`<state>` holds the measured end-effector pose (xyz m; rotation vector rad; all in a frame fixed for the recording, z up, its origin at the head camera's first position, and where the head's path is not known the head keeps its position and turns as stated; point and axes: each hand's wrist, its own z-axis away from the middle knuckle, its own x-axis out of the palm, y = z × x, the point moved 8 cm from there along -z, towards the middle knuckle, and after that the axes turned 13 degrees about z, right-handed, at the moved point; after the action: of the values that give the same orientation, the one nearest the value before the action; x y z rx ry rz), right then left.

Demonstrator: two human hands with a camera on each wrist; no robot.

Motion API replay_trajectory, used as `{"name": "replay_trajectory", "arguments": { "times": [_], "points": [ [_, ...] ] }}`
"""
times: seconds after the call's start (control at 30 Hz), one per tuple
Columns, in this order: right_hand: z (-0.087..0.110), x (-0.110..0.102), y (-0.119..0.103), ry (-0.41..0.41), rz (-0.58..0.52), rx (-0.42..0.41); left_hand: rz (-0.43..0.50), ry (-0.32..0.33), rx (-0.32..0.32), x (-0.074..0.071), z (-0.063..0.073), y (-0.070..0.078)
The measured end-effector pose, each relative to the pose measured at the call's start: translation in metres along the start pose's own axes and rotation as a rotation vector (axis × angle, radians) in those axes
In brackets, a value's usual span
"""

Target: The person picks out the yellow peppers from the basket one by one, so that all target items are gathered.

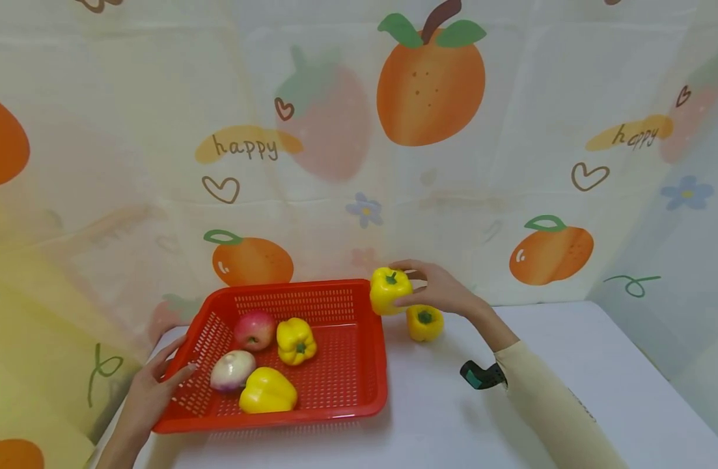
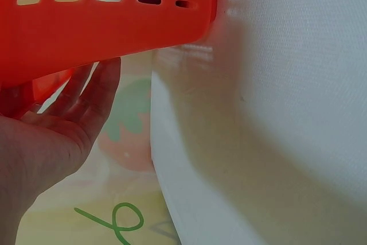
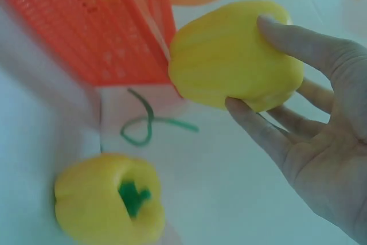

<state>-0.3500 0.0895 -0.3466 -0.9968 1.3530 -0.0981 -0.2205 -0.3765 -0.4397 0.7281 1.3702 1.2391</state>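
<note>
My right hand [image 1: 437, 286] pinches a yellow bell pepper [image 1: 388, 293] between thumb and fingers, at the back right corner of the red basket [image 1: 373, 410]. In the right wrist view this bell pepper [image 3: 229, 55] overlaps the basket's wall, raised above the table. Below that hand, a second yellow bell pepper [image 1: 426, 324] stands on the table outside the basket. At the basket's left side, my left hand [image 1: 144, 397] grips the rim, thumb over the edge and fingers outside. Inside lie a pinkish-red apple [image 1: 256, 330], a white-and-purple onion [image 1: 232, 371] and two yellow bell peppers [image 1: 269, 393].
A white table [image 1: 569, 365] carries the basket, with its right part stretching beyond my right arm. Behind it hangs a cloth [image 1: 423, 195] printed with fruit, reaching around both sides. A dark band [image 1: 483, 376] shows at my right sleeve.
</note>
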Motion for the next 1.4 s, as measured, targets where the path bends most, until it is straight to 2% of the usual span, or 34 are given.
{"name": "replay_trajectory", "arguments": {
  "times": [0.27, 0.57, 0.8, 0.93, 1.13, 1.4],
  "points": [
    [0.022, -0.025, 0.027, 0.018, 0.018, 0.016, 0.026, 0.009, 0.006, -0.001, 0.001, 0.000],
    [0.047, -0.044, 0.060, 0.013, 0.029, 0.070, 0.012, 0.010, 0.012, -0.001, 0.000, 0.000],
    [0.061, -0.058, 0.082, 0.025, 0.107, 0.092, 0.019, 0.015, 0.014, -0.001, -0.001, 0.001],
    [0.064, -0.053, 0.100, 0.005, 0.112, 0.123, 0.025, 0.014, 0.008, -0.001, 0.000, 0.000],
    [0.068, -0.028, 0.128, -0.055, 0.080, 0.148, 0.034, 0.013, 0.019, -0.001, 0.001, 0.001],
    [0.073, -0.020, 0.136, -0.039, 0.052, 0.146, 0.008, 0.011, 0.007, -0.001, 0.000, 0.001]
  ]
}}
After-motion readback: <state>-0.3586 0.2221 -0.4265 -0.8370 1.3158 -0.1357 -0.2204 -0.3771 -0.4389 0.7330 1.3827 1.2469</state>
